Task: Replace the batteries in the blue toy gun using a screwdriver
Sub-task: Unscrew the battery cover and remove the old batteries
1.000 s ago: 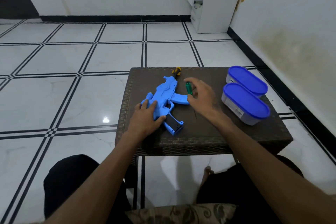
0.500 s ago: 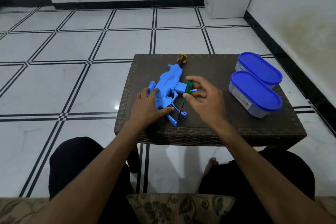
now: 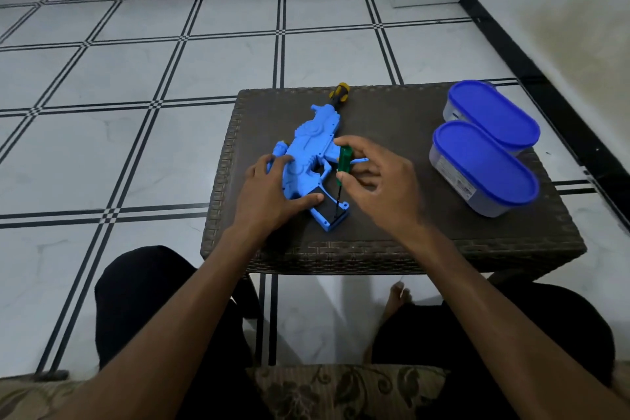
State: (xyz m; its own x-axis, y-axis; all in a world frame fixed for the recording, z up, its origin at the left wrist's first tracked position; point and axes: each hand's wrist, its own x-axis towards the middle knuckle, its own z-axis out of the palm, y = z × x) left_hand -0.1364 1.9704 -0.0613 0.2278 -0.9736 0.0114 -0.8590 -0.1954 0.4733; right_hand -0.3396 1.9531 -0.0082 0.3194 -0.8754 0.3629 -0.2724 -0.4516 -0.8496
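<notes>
On table, blue toy gun (image 3: 308,160) muzzle pointing away

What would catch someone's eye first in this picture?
The blue toy gun lying on the dark woven table, pressed flat by the left hand. Beside it the right hand pinches a green-handled screwdriver, tip down at the gun's grip. Two blue-lidded containers sit at the table's right.
</notes>
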